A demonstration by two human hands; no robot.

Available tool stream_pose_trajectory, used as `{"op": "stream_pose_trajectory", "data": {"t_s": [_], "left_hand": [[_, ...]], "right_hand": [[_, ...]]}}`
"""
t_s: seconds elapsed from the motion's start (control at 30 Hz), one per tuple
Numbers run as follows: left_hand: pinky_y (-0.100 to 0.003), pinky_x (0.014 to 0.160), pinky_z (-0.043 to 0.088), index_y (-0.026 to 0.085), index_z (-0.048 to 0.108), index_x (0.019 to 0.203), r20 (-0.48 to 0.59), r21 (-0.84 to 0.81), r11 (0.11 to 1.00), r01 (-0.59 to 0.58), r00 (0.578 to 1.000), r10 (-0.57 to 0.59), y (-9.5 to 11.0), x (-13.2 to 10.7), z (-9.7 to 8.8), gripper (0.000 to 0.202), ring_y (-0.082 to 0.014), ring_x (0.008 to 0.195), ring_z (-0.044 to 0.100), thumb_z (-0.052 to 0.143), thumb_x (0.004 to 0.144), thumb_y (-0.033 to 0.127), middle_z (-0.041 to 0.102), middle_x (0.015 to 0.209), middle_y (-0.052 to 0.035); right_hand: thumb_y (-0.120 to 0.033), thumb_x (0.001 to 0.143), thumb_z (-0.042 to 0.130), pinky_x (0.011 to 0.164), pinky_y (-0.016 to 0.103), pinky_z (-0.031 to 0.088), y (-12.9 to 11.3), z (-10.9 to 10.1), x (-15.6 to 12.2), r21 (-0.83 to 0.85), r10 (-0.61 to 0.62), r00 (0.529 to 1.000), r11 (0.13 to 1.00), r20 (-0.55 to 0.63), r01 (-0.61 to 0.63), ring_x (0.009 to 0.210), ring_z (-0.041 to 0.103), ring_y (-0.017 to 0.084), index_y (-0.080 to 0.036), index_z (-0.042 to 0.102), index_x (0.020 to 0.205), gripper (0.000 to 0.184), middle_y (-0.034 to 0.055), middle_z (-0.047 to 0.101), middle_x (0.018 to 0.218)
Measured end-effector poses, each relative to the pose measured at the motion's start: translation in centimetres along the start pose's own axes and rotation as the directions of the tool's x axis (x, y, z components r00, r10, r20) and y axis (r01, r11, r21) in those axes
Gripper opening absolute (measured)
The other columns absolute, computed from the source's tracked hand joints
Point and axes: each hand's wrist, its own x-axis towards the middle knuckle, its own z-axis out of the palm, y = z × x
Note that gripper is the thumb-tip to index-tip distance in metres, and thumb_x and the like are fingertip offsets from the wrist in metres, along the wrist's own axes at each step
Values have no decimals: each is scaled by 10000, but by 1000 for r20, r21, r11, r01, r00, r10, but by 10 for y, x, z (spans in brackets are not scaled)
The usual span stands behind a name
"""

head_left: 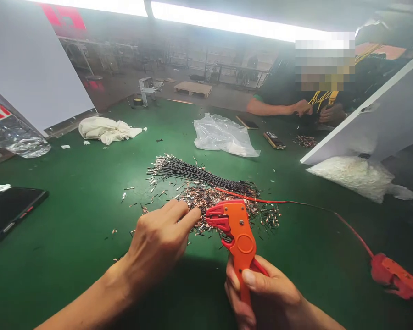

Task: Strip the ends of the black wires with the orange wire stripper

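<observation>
Two hands meet in the head view: the right hand [270, 288] clasps the orange stripping tool [245, 240] by its handle, seemingly angled so its mouth faces the left hand [161, 231], whose fingers are pinched, on what I cannot tell. Beyond lie loose scraps [204, 197] and a black wire bundle [203, 173], probably kept parallel for easy reach.

This looks like a workshop, probably a factory floor for wiring. On the green bench [89, 220], a bundle of black wires [199, 173] lies along the far side of a heap of copper-tipped offcuts [201, 197]. One wire stripper [243, 229] is near the heap, and a second stripper [401, 274] is at the near right. At the far right, a person [278, 94] handles yellow wires [315, 98]. Long bright lamps [234, 22] run overhead; a wooden pallet [192, 88] sits on the far floor [120, 87].
</observation>
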Motion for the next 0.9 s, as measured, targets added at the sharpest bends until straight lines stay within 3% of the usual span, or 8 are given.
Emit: {"op": "stream_pose_trajectory", "data": {"t_s": [0.3,0.5,0.63,0.77,0.9], "left_hand": [[-216,493,389,164,634,923,26,-32,999,12,1000,-12,1,-1,1,234,-119,575,514,446,879,32,554,675,9],[-226,416,305,184,638,904,28,17,1000,-18,999,17,2,-3,4,258,-115,484,450,423,881,43,495,580,39],[-224,440,339,168,630,942,31,-26,1000,-5,1000,6,2,-5,5,235,-115,513,494,438,888,46,543,606,30],[-216,487,381,138,627,943,-3,-60,998,0,1000,0,1,-4,5,158,-107,557,531,483,907,83,586,646,12],[-205,501,370,157,644,957,-70,18,998,59,996,-57,-1,-3,5,162,-95,547,490,515,894,83,551,634,26]], "right_hand": [[-405,863,594,428,174,451,-1,-3,1,-5,-7,1000,1000,4,7,402,449,66,-143,519,832,275,-23,505,524],[-400,884,579,433,169,427,0,-8,1,-9,-11,999,1000,46,11,402,412,63,-139,521,837,271,-31,486,495],[-399,878,582,433,179,429,-2,-4,2,27,1,999,1000,45,-2,414,456,74,-139,529,847,267,-23,504,525],[-385,843,620,585,268,497,-8,4,5,77,-10,998,997,56,5,585,594,135,-123,559,953,290,32,588,690],[-431,809,679,711,331,487,-16,10,3,32,-17,994,999,104,13,726,605,168,-114,565,1096,442,83,622,865]]}}
